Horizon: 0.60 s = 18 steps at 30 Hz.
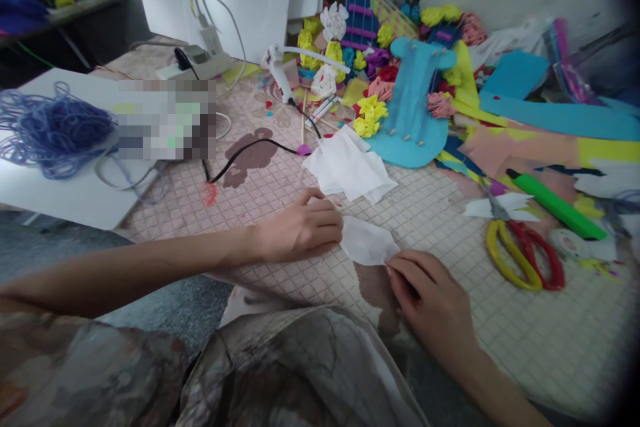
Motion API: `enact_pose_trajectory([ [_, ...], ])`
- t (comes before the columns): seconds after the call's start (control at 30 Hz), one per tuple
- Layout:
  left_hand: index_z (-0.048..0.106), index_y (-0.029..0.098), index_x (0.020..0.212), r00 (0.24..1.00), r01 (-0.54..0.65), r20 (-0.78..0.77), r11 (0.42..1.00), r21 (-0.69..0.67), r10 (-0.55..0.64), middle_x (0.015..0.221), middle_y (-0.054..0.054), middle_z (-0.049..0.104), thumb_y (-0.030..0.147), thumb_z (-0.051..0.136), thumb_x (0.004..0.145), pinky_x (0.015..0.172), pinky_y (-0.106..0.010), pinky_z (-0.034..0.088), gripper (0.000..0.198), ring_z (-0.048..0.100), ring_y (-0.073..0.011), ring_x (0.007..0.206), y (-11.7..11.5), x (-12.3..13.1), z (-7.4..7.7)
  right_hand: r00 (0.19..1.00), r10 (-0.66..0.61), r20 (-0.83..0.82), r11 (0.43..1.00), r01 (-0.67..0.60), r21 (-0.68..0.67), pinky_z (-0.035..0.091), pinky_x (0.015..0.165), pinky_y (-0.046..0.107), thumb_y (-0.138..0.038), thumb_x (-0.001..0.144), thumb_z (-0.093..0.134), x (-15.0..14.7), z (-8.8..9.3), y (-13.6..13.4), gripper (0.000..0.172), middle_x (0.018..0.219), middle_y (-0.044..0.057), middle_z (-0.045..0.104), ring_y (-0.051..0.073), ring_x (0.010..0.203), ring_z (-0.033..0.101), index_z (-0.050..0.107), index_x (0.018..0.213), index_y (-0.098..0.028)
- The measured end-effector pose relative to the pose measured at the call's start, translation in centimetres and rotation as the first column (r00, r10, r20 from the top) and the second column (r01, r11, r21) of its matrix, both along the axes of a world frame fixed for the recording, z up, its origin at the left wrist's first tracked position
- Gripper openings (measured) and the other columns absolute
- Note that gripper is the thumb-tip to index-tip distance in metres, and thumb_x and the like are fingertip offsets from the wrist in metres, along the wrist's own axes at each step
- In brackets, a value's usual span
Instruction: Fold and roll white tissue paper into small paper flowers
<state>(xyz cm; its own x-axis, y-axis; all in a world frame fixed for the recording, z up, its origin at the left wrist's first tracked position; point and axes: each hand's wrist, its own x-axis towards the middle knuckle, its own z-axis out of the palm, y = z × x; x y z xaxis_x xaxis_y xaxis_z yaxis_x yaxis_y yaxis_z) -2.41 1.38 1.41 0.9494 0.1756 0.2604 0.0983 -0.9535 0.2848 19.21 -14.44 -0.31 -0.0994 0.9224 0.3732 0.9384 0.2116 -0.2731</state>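
Observation:
A small piece of white tissue paper (367, 240) lies between my two hands near the table's front edge. My left hand (313, 227), with its fingers bent together, is closed at the sheet's left end; the fingertips are partly hidden. The right corner of the same sheet is pinched between the thumb and fingers of my right hand (430, 287). Just beyond my hands rests a loose stack of white tissue paper sheets (350, 163).
Red-and-yellow scissors (523, 253) and a green box cutter (560, 207) lie at right. A glue gun (279, 73) with a black cord stands at the back, near a blue harp-shaped cutout (415, 107) and crumpled paper flowers (370, 115). Purple cord (55, 127) is heaped at left.

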Motion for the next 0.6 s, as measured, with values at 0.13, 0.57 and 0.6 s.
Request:
enact_pose_trajectory([
  [0.13, 0.060, 0.018, 0.086, 0.993, -0.111, 0.022, 0.982, -0.156, 0.116, 0.095, -0.003, 0.063, 0.020, 0.044, 0.091, 0.093, -0.034, 0.028, 0.016, 0.053, -0.0153, 0.095, -0.43, 0.35, -0.64, 0.996, -0.037, -0.080, 0.999, 0.038, 0.011, 0.048, 0.074, 0.031, -0.020, 0.090, 0.052, -0.18, -0.09, 0.14, 0.008, 0.093, 0.005, 0.062, 0.018, 0.085, 0.059, 0.060, 0.092, -0.019],
  [0.57, 0.061, 0.017, 0.081, 0.977, -0.202, 0.011, 0.937, -0.284, 0.214, 0.095, -0.003, 0.062, 0.022, 0.053, 0.085, 0.090, -0.034, 0.030, 0.010, 0.053, -0.0170, 0.097, -0.78, 0.63, -0.52, 0.967, -0.127, -0.223, 0.989, 0.106, -0.104, 0.047, 0.072, 0.033, -0.022, 0.087, 0.051, -0.61, 0.43, 0.73, 0.010, 0.088, 0.004, 0.059, 0.019, 0.084, 0.058, 0.058, 0.081, -0.022],
  [0.6, 0.061, 0.017, 0.080, 0.975, -0.210, 0.014, 0.936, -0.283, 0.223, 0.094, -0.002, 0.062, 0.021, 0.053, 0.084, 0.090, -0.034, 0.030, 0.010, 0.053, -0.0168, 0.096, -0.81, 0.67, -0.53, 0.963, -0.138, -0.231, 0.987, 0.114, -0.112, 0.046, 0.071, 0.032, -0.022, 0.087, 0.051, -0.66, 0.50, 0.82, 0.010, 0.087, 0.004, 0.059, 0.019, 0.082, 0.058, 0.057, 0.079, -0.022],
])
